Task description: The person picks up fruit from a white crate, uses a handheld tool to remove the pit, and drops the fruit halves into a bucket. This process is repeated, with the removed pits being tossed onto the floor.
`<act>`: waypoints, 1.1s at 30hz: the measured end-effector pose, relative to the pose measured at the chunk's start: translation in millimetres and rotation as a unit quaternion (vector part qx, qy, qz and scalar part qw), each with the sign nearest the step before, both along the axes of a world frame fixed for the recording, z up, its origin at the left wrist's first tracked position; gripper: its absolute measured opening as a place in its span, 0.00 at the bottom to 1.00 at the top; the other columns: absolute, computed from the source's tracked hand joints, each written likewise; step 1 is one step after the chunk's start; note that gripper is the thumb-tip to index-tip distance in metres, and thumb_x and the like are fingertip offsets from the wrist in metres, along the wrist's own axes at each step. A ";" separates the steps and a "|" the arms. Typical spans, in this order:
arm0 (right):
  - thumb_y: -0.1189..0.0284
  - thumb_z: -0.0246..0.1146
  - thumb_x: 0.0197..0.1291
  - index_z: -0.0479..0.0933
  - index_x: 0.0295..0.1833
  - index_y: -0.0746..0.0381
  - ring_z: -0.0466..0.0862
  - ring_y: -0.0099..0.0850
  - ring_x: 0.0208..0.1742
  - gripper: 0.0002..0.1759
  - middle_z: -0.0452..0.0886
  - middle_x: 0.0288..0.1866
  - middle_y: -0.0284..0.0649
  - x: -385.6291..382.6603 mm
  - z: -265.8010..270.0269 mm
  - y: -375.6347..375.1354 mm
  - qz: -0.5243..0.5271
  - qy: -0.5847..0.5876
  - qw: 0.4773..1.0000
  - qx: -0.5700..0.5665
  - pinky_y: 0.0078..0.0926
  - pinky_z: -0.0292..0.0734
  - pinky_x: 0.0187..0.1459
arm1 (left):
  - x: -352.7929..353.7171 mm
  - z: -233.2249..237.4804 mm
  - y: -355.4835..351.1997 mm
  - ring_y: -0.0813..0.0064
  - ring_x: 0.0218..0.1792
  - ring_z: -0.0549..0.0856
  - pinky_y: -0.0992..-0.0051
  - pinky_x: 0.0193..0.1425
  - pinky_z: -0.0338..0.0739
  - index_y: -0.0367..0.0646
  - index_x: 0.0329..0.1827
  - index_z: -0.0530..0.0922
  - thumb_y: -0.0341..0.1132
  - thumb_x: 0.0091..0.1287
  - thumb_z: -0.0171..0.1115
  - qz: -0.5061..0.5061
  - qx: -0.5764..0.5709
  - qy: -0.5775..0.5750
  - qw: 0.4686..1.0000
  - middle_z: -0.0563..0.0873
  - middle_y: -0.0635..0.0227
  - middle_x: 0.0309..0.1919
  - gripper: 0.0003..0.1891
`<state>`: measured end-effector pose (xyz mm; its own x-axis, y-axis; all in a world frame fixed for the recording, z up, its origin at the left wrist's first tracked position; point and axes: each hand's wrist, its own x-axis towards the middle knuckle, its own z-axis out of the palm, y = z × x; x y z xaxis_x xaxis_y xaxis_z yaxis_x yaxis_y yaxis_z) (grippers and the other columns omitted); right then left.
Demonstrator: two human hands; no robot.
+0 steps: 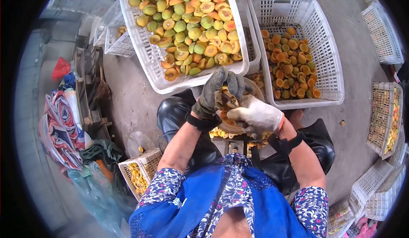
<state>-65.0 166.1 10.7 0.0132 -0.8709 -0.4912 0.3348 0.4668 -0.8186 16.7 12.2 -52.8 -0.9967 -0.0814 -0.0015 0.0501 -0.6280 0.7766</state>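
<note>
My left hand [213, 93], in a dark glove, is closed on a cut fruit half [228, 97] in front of my lap. My right hand [257, 115], in a whitish glove with dirty fingers, meets it from the right, its fingers closed at the same fruit; what exactly they grip is too small to tell. Under both hands is a round board [230, 126]. A white crate [149, 67] full of halved green and orange fruit stands just beyond. To its right, another white crate [298, 103] holds hollow orange fruit halves.
Yellow pieces fill a small crate [154, 160] by my left leg. Further crates [119, 42] stand at the upper left, and a crate of fruit [377, 118] at the right. Rolled striped cloth [59, 123] lies beside wooden pallets [87, 93] on the left.
</note>
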 end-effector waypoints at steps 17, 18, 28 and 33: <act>0.71 0.54 0.56 0.80 0.39 0.66 0.83 0.48 0.37 0.12 0.83 0.36 0.53 2.8 -117.2 15.8 0.130 0.602 0.772 -0.157 0.43 0.79 0.40 | -26.2 11.2 -154.7 0.68 0.41 0.85 0.68 0.45 0.76 0.41 0.53 0.77 0.49 0.65 0.63 -0.028 -0.839 -0.209 0.502 0.86 0.56 0.40 0.23; 0.72 0.54 0.56 0.80 0.39 0.66 0.84 0.47 0.38 0.12 0.83 0.38 0.51 7.6 -123.2 14.7 0.140 0.571 0.805 -0.082 0.43 0.79 0.40 | -20.4 6.6 -158.8 0.67 0.40 0.85 0.68 0.44 0.76 0.41 0.53 0.77 0.48 0.63 0.65 -0.069 -0.881 -0.220 0.414 0.86 0.56 0.40 0.23; 0.64 0.58 0.60 0.76 0.51 0.64 0.81 0.44 0.47 0.18 0.78 0.44 0.50 -3.2 -90.4 -5.2 0.015 0.412 0.887 -0.208 0.37 0.74 0.51 | 9.6 70.6 -129.5 0.68 0.45 0.84 0.70 0.44 0.81 0.37 0.56 0.72 0.35 0.67 0.61 0.082 -0.417 -0.276 0.862 0.83 0.59 0.45 0.18; 0.66 0.56 0.62 0.76 0.41 0.66 0.81 0.44 0.35 0.13 0.79 0.35 0.49 1.9 -37.3 -17.3 -0.099 0.446 0.857 -0.238 0.39 0.77 0.37 | 22.5 79.5 -77.8 0.71 0.44 0.83 0.70 0.46 0.81 0.43 0.59 0.69 0.35 0.69 0.56 0.032 -0.161 -0.164 0.973 0.80 0.64 0.49 0.17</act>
